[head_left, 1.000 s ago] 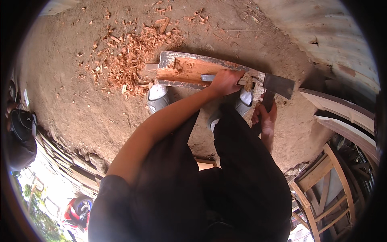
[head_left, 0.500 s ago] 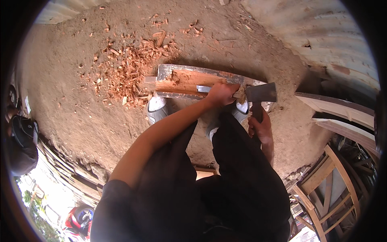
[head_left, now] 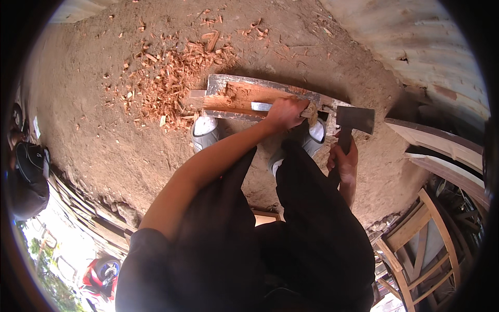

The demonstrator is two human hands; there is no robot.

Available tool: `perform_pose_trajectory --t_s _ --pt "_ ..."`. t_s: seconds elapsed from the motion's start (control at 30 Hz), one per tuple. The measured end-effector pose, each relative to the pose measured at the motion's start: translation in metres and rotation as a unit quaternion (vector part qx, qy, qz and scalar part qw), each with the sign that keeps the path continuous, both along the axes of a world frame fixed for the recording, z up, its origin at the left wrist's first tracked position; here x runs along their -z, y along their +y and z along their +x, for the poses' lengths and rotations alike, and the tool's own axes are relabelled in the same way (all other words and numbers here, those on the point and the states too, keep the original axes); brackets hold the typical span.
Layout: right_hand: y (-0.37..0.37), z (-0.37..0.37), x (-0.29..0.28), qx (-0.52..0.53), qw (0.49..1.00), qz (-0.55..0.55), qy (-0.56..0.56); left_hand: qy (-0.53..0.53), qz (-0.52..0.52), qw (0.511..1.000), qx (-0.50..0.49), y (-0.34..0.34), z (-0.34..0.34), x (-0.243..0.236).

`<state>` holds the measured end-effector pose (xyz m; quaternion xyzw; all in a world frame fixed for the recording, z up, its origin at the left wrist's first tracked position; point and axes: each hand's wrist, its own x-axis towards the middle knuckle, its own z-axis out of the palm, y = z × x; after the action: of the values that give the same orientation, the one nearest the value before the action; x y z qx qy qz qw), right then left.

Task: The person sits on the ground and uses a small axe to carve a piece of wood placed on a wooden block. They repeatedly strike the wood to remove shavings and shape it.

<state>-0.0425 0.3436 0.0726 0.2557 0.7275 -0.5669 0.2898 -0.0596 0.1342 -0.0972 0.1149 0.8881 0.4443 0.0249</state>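
Note:
My left hand [head_left: 286,113] is closed around a chisel [head_left: 261,106]. Its flat metal blade points left along a slot cut in a curved timber [head_left: 244,92], and its frayed handle end sticks out on the right of my fist. The timber has worn grey edges and a freshly cut reddish face. My right hand [head_left: 345,162] grips the dark handle of an axe [head_left: 356,119]. The axe head is held up to the right of the chisel's handle end, apart from it. The chisel's grip is hidden by my fingers.
Reddish wood chips [head_left: 179,73] lie heaped on the dirt floor left of the timber. My shoes [head_left: 206,131] stand against its near side. Wooden frames [head_left: 431,244] and curved boards [head_left: 436,139] lean at the right, near a corrugated metal sheet [head_left: 410,41].
The axe has moved right, away from the chisel's handle end, with my right hand. My left hand keeps its grip on the chisel. The whole view has shifted slightly.

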Motion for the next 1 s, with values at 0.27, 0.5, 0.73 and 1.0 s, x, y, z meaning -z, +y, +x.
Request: perform_pose_trajectory --t_s 0.27,0.5,0.73,1.0 --pt "0.001 -0.007 -0.034 -0.041 0.999 0.027 0.023 0.051 0.124 0.989 0.055 0.018 -0.008 -0.023" --pt "-0.008 -0.004 -0.041 -0.056 0.998 0.022 -0.001 0.010 0.090 0.992 0.082 0.008 -0.021 -0.030" --pt "-0.008 -0.003 -0.038 -0.054 0.999 0.006 -0.007 0.027 0.098 0.991 0.081 0.009 -0.014 -0.024" --pt "-0.007 0.013 -0.008 -0.066 0.995 0.063 0.034 0.026 0.114 0.991 0.062 0.003 -0.019 -0.022"
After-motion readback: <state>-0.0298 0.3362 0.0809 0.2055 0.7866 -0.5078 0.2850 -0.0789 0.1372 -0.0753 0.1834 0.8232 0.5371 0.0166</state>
